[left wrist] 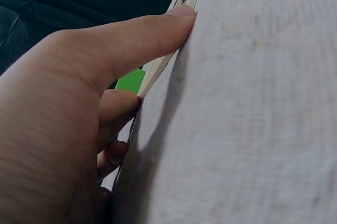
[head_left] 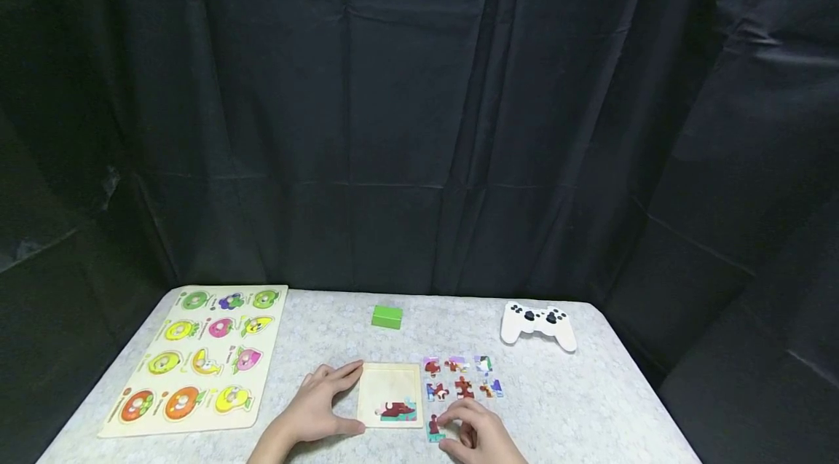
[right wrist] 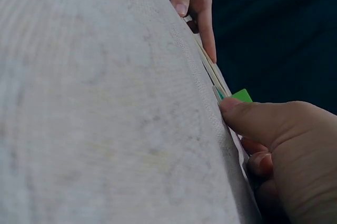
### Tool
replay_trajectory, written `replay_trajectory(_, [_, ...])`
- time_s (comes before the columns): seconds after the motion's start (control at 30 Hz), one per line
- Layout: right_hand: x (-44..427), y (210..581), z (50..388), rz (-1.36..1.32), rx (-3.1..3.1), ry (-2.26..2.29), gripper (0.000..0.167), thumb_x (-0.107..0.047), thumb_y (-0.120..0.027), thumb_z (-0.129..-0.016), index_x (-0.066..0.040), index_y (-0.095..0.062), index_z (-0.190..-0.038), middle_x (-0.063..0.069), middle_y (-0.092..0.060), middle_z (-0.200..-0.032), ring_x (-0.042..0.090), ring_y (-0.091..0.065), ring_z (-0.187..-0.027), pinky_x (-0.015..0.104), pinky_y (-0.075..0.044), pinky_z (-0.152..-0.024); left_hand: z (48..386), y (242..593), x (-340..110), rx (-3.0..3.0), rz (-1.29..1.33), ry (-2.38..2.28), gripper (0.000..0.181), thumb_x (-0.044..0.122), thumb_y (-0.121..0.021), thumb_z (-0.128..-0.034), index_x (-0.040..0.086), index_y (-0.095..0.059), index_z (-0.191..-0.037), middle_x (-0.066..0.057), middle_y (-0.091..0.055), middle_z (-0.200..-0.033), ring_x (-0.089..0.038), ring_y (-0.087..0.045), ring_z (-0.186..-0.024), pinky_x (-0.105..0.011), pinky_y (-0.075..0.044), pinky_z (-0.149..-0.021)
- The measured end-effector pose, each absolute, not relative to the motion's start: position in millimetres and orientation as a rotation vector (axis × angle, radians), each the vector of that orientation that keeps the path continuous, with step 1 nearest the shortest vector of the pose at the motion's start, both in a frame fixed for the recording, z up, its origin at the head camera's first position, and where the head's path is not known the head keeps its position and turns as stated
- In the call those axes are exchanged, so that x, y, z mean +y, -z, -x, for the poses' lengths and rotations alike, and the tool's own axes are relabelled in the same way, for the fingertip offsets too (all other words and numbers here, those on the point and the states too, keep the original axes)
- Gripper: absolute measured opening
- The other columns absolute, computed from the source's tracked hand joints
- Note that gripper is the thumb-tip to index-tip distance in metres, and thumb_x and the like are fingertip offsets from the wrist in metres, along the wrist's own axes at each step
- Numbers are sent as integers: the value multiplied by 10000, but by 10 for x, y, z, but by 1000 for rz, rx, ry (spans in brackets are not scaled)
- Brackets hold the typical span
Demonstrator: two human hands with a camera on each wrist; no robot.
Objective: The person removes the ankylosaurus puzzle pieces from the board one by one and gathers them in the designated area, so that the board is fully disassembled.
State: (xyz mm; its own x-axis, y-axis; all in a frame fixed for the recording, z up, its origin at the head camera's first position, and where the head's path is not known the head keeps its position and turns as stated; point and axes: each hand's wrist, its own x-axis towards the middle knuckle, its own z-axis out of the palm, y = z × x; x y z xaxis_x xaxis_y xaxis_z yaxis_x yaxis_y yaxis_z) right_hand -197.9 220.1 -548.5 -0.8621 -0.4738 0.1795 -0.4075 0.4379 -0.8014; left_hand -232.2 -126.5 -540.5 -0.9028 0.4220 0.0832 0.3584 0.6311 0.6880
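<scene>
A square wooden puzzle tray (head_left: 388,381) lies on the table, with joined jigsaw pieces (head_left: 397,410) along its lower right part. My left hand (head_left: 323,403) holds the tray's left side, index finger at the upper corner and thumb at the lower one. To the right of the tray, my right hand (head_left: 481,433) pinches a red and teal puzzle piece (head_left: 433,429) between thumb and index finger. The piece looks low at the table; whether it touches is hard to tell. Above that hand, several loose puzzle pieces (head_left: 463,386) lie in two rows.
A fruit puzzle board (head_left: 213,366) covers the table's left side. Behind the tray sits a green block (head_left: 387,317). A white game controller (head_left: 539,325) lies at the back right. Dark curtains (head_left: 393,122) hang behind and beside the table (head_left: 590,406).
</scene>
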Motion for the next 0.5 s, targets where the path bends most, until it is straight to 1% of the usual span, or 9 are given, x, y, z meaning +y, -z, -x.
replay_trajectory(0.1, [2205,5480,1977,844,2646,1376,206,-255,-843,-920,-155,-776,-1088,-27,-655,-1033,-60,-466,-655,191,-449,-568,2330,5418,-1260,2756,-654,-1138,995,513,-933,-708,84,-574,-1532,5,-493,-1641,-58,-410,-983,-326,-339,-815])
replay_trajectory(0.27, [2188,5428,1986,815,2679,1320,224,-286,-826,-937,-166,-758,-1114,-45,-625,-1027,-44,-472,-671,200,-447,-590,2332,5417,-1261,2760,-647,-1135,993,514,-931,-709,93,-573,-1534,11,-488,-1645,-60,-410,-999,-324,-340,-821])
replay_trajectory(0.4, [2150,5365,1997,822,2691,1264,231,-294,-796,-965,-152,-750,-1141,-57,-628,-1014,-39,-478,-679,204,-452,-610,2330,5413,-1266,2764,-648,-1131,988,510,-929,-712,85,-574,-1531,4,-485,-1647,-61,-415,-1018,-331,-344,-836])
replay_trajectory(0.5, [2125,5301,2013,853,2695,1256,215,-264,-772,-988,-126,-747,-1152,-37,-640,-993,-34,-490,-689,212,-461,-615,2321,5407,-1261,2759,-661,-1135,979,504,-922,-719,83,-573,-1531,-1,-482,-1650,-63,-419,-1029,-336,-346,-848])
